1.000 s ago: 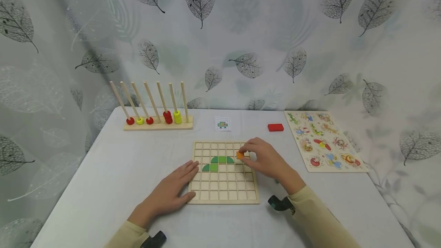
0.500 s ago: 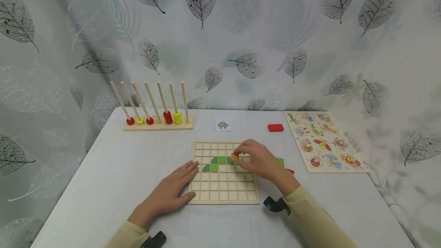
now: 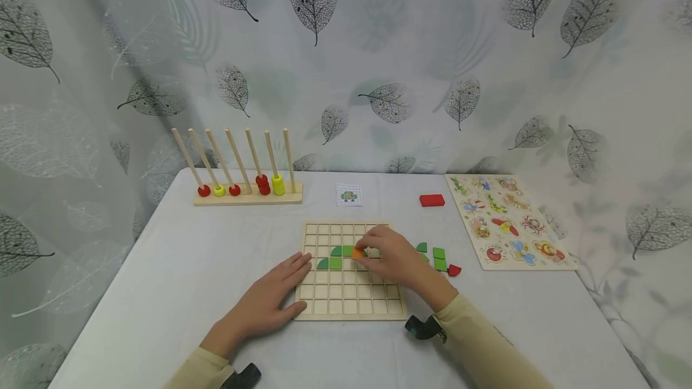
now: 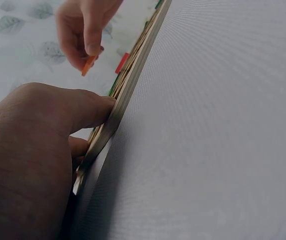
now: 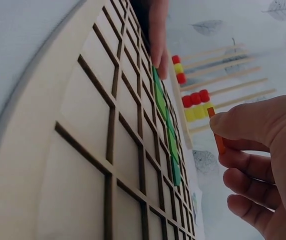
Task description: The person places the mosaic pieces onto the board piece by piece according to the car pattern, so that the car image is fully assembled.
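Note:
A wooden grid board (image 3: 351, 317) lies on the white table, with several green tiles (image 3: 336, 263) set in its cells in two rows. Between thumb and forefinger, my right hand (image 3: 399, 262) pinches a small orange tile (image 3: 357, 254) above the board, to the right of the lower green row. The right wrist view shows this orange tile (image 5: 216, 136) edge-on and apart from the grid. My left hand (image 3: 270, 299) rests with extended fingers at the board's left edge. In the left wrist view its thumb (image 4: 95, 107) touches the rim.
Right of the board lie loose green tiles (image 3: 440, 253) and a red tile (image 3: 454, 270). Behind stand a bead abacus (image 3: 248, 199), a pattern card (image 3: 349, 195) and a red block (image 3: 432, 200). A picture puzzle board (image 3: 510, 221) lies at the right edge.
My right hand has carried the orange tile leftward and slightly down over the board. Loose tiles behind that hand have come into view. My left hand has stayed in place.

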Tool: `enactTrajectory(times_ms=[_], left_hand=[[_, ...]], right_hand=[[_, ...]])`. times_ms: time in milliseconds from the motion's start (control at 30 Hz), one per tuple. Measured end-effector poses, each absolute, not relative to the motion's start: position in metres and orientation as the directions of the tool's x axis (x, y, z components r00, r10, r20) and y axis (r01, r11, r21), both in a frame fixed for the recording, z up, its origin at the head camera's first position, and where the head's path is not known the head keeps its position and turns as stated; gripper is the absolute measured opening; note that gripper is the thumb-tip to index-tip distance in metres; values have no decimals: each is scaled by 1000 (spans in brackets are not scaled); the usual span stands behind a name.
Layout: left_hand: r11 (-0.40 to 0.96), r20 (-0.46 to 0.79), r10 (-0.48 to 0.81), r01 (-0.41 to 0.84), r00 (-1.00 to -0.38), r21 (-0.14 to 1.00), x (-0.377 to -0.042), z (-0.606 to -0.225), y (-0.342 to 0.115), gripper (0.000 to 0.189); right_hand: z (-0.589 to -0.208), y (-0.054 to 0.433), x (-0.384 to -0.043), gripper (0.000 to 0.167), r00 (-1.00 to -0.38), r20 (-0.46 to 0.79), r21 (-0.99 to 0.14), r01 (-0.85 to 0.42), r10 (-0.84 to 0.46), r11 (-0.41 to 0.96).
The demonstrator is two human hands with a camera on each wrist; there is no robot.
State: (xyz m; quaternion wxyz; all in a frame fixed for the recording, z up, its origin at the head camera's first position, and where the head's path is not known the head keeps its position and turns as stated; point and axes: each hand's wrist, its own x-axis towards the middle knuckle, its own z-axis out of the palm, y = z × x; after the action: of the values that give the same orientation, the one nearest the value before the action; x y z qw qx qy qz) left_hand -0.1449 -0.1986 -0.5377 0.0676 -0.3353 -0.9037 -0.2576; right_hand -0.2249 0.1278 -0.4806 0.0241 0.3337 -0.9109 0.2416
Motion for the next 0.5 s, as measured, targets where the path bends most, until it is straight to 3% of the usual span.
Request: enactTrajectory(times_ms=[500], left_hand=[[653,262,567,620,-781,436,-143,-536,-199,75]], right_hand=[[-499,119,-225,18,-757,215,-412,-643,-617,645]])
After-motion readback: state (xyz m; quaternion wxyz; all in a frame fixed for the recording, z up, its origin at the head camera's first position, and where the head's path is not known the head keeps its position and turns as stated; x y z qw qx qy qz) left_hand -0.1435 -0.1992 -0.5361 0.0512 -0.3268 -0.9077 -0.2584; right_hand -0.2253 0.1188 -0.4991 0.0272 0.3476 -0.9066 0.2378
